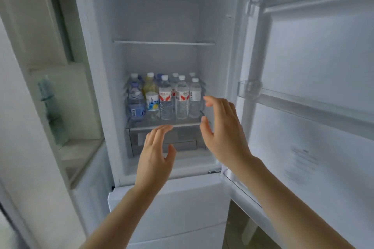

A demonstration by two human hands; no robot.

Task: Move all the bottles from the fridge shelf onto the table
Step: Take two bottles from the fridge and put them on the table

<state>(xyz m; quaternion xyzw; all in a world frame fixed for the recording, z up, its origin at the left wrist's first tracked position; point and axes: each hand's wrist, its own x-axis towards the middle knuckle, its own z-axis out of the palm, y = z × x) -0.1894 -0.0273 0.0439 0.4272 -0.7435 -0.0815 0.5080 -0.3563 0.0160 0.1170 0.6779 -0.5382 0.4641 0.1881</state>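
Several bottles stand packed upright on the lower fridge shelf [162, 124]. In the front row are a blue-labelled water bottle [136, 101], a bottle with a yellow drink [151, 97], two clear bottles with red and white labels [165, 99] [182, 100] and a clear bottle with a white label [194, 99]. More bottles stand behind them, mostly hidden. My left hand [154, 154] is raised in front of the shelf edge, fingers relaxed, holding nothing. My right hand [221, 127] hovers just right of the white-labelled bottle, fingers open, apart from it.
The fridge door [313, 97] stands open on the right, with door bins [251, 89] jutting out. A bare upper shelf [164, 43] sits above the bottles and a drawer [182, 143] below them. A wall niche [66, 107] lies to the left.
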